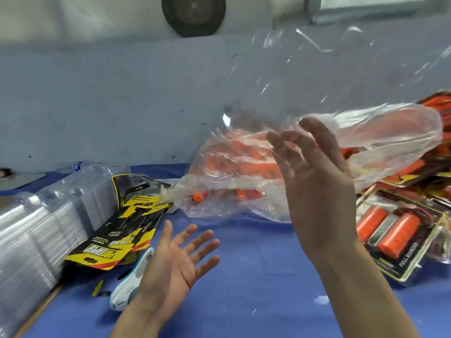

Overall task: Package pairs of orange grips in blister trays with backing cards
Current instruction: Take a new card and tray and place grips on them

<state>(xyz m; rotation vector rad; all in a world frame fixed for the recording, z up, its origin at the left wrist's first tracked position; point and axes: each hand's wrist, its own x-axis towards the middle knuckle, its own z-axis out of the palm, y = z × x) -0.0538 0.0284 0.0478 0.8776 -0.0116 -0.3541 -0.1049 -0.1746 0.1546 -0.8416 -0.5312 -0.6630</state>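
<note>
1. Head view: the left hand (175, 262) hovers palm-up above the blue cloth-covered surface (256, 276), fingers spread and straight, holding nothing.
2. The right hand (317, 191) is raised at centre right, fingers relaxed and apart, just beside a crumpled clear plastic bag (380, 135); whether it touches the film I cannot tell.
3. Loose orange cylindrical grips (244, 162) lie in a second clear plastic bag (219, 206) on the far middle of the surface, behind the right hand.
4. A finished blister pack with two orange grips on a black-and-yellow card (388, 232) lies at the right, on a heap of similar packs (434, 167).
5. A pile of black-and-yellow printed backing cards (122, 230) sits at the left, near the left hand.
6. A stack of clear empty blister trays (36, 228) stands at the far left, touching the cards.
7. A white and teal plastic tool (131, 281) lies just beside the left wrist.
</note>
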